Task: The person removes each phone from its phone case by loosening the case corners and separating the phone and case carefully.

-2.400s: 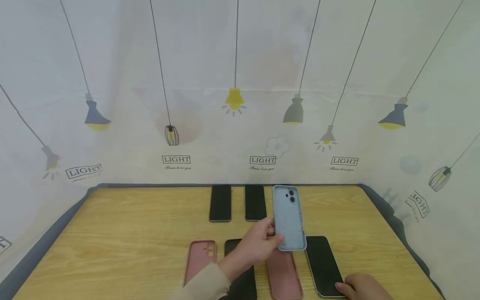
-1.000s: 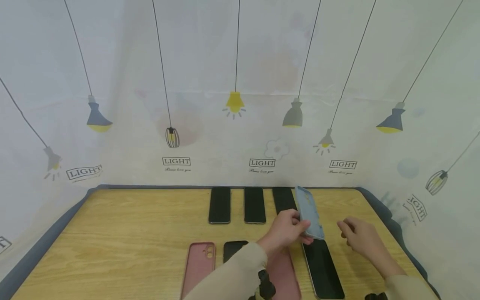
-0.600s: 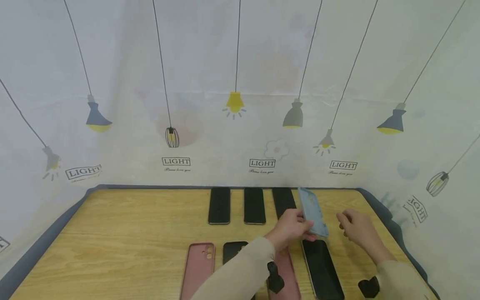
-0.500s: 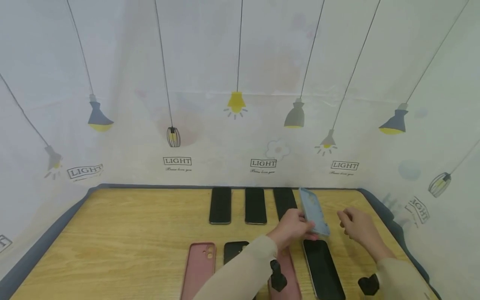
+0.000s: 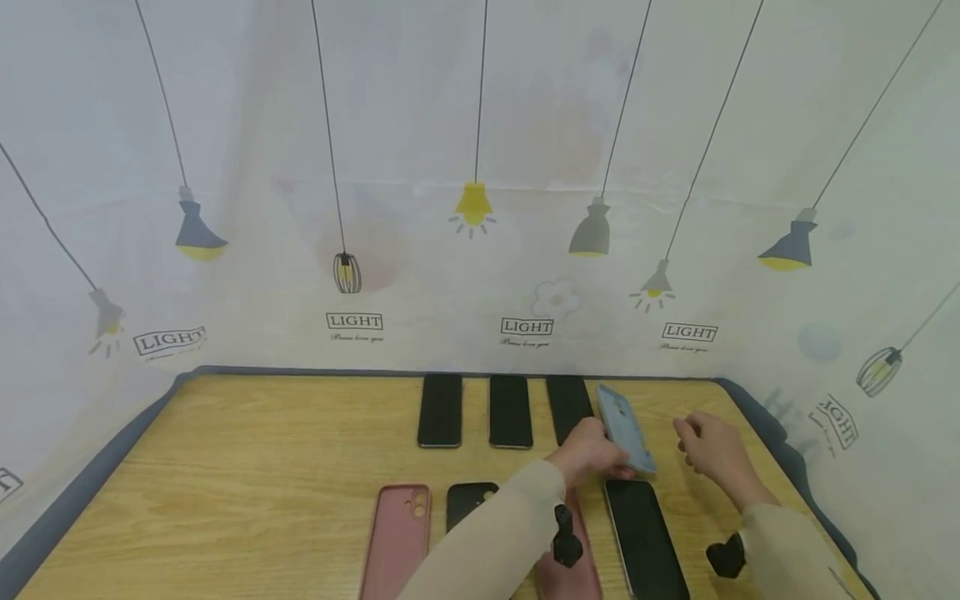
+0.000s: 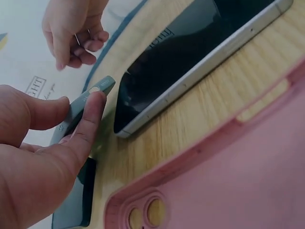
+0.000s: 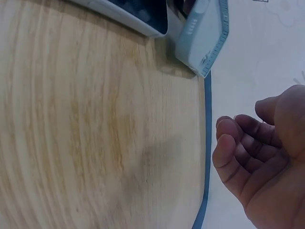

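Observation:
My left hand (image 5: 596,454) pinches the near end of a light blue phone case (image 5: 626,429) between thumb and fingers. The case is tilted, low over the right part of the table, and its side edge shows in the left wrist view (image 6: 78,112). Just nearer than it lies a black-screened phone (image 5: 647,542) with a silver frame, face up. My right hand (image 5: 716,457) hovers to the right of the case with loosely curled fingers and holds nothing; the right wrist view shows its palm side.
Three dark phones lie along the back edge: one at left (image 5: 440,410), one in the middle (image 5: 510,410), one at right (image 5: 568,404). In front are a pink case (image 5: 397,537), a black case (image 5: 467,502) and another pink case (image 5: 570,567), both partly under my left sleeve.
My left hand has carried the blue case rightward from over the second pink case, tilted it and lowered it slightly. My right hand has left the near phone's corner and moved up and away.

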Demonstrator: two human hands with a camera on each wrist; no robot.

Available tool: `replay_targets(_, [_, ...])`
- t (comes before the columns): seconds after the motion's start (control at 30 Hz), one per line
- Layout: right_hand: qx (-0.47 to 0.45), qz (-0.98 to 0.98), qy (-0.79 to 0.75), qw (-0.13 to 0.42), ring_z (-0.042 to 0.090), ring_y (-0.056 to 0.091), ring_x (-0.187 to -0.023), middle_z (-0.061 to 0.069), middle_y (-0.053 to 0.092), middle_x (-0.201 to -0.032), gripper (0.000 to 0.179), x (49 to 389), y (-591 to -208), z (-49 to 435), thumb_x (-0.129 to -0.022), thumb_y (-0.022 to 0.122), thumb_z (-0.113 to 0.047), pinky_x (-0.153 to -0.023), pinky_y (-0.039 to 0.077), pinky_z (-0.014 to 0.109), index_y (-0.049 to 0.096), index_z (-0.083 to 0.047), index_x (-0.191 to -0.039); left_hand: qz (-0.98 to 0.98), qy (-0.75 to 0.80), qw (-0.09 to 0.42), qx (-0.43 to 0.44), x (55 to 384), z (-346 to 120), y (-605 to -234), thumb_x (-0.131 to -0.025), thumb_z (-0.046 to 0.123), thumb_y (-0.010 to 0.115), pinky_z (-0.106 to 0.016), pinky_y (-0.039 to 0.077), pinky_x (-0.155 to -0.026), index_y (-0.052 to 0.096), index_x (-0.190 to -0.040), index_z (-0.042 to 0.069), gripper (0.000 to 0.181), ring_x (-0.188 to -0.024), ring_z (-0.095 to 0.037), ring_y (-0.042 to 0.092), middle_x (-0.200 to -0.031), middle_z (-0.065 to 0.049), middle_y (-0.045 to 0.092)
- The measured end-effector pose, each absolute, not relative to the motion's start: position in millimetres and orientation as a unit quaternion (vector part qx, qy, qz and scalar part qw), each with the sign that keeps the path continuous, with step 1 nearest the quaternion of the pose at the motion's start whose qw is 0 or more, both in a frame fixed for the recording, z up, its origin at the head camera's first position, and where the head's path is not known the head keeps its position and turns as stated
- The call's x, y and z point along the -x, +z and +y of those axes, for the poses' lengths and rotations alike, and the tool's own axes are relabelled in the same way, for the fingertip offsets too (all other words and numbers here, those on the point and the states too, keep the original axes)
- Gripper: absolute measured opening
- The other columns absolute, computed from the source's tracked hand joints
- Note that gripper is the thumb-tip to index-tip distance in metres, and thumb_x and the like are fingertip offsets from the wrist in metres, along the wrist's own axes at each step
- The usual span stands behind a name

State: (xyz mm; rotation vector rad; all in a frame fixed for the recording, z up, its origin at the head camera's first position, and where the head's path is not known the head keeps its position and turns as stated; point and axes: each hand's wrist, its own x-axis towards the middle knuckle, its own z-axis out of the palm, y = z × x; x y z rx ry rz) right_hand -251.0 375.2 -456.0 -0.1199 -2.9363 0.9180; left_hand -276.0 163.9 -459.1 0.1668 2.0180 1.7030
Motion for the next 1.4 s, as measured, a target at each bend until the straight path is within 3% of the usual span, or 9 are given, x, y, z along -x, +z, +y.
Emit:
replay_targets(0.27, [0.051,-0.953,0.297,0.020,0.019,0.061,-0.064,0.016,0.068,-0.087,0.036,256,-458,381,-0.111,0.043,-0.024,-0.056,0.053,0.034,0.061,0.004,-0.096,0.783,0.575,0.230,-0.064,287,171,-469,-0.082,-0.008,0.079,-0.027,0.061,-0.073,0.066,-0.100,-0.005,0.023,-0.075,-0.025,0.077,-0.074,-0.013,0.074])
replay_targets(0.43, [0.056,-0.953,0.296,0.021,0.019,0.064,-0.066,0.017,0.070,-0.088,0.035,259,-460,380,-0.110,0.045,-0.023,-0.056,0.055,0.035,0.062,0.006,-0.101,0.854,0.478,0.188,-0.086,291,175,-472,-0.077,0.002,0.087,-0.022,0.050,-0.066,0.068,-0.089,0.000,0.022,-0.064,-0.012,0.064,-0.070,-0.005,0.069])
replay_targets(0.53, [0.059,-0.952,0.299,0.021,0.019,0.065,-0.067,0.018,0.070,-0.089,0.035,260,-462,378,-0.110,0.045,-0.023,-0.056,0.056,0.034,0.063,0.007,-0.104,0.873,0.451,0.165,-0.087,291,178,-474,-0.081,0.003,0.081,-0.020,0.050,-0.066,0.069,-0.077,0.001,0.013,-0.060,-0.010,0.062,-0.064,-0.004,0.070])
replay_targets(0.63, [0.061,-0.950,0.305,0.017,0.020,0.065,-0.069,0.018,0.069,-0.090,0.036,261,-464,377,-0.110,0.045,-0.023,-0.057,0.057,0.035,0.062,0.007,-0.103,0.876,0.450,0.152,-0.082,292,182,-478,-0.087,0.001,0.073,-0.016,0.051,-0.068,0.068,-0.068,0.002,0.020,-0.054,-0.010,0.066,-0.056,-0.003,0.069])
replay_targets(0.77, [0.064,-0.949,0.309,0.013,0.020,0.065,-0.069,0.018,0.069,-0.090,0.036,262,-465,376,-0.110,0.044,-0.024,-0.058,0.059,0.036,0.062,0.005,-0.099,0.877,0.450,0.146,-0.085,294,186,-480,-0.085,-0.003,0.068,-0.020,0.047,-0.055,0.062,-0.062,0.004,0.025,-0.049,-0.013,0.056,-0.055,-0.002,0.060])
replay_targets(0.87, [0.062,-0.949,0.308,0.013,0.020,0.065,-0.068,0.018,0.069,-0.090,0.036,263,-466,376,-0.110,0.044,-0.024,-0.058,0.058,0.036,0.062,0.005,-0.099,0.868,0.461,0.163,-0.084,295,189,-481,-0.083,-0.006,0.065,-0.025,0.038,-0.046,0.057,-0.068,0.006,0.021,-0.051,-0.017,0.044,-0.062,-0.003,0.051])
replay_targets(1.17, [0.061,-0.948,0.313,0.010,0.020,0.063,-0.068,0.016,0.069,-0.088,0.037,265,-466,373,-0.110,0.044,-0.024,-0.057,0.057,0.035,0.063,0.004,-0.097,0.860,0.460,0.204,-0.079,299,192,-481,-0.092,0.003,0.060,-0.028,0.036,-0.051,0.062,-0.094,0.003,0.003,-0.053,-0.016,0.048,-0.067,-0.004,0.061])
replay_targets(1.23, [0.063,-0.947,0.316,0.008,0.021,0.063,-0.068,0.017,0.068,-0.089,0.037,265,-466,372,-0.110,0.044,-0.025,-0.058,0.057,0.034,0.063,0.005,-0.098,0.860,0.458,0.209,-0.081,299,190,-478,-0.094,0.006,0.060,-0.029,0.037,-0.053,0.063,-0.100,0.002,0.007,-0.056,-0.017,0.048,-0.070,-0.004,0.060])
replay_targets(1.4, [0.066,-0.946,0.318,0.007,0.021,0.063,-0.068,0.018,0.068,-0.090,0.037,265,-466,370,-0.110,0.044,-0.025,-0.058,0.057,0.034,0.063,0.005,-0.100,0.848,0.481,0.201,-0.096,298,180,-466,-0.099,0.014,0.060,-0.032,0.046,-0.066,0.059,-0.137,0.000,0.041,-0.062,-0.017,0.053,-0.072,-0.004,0.064])
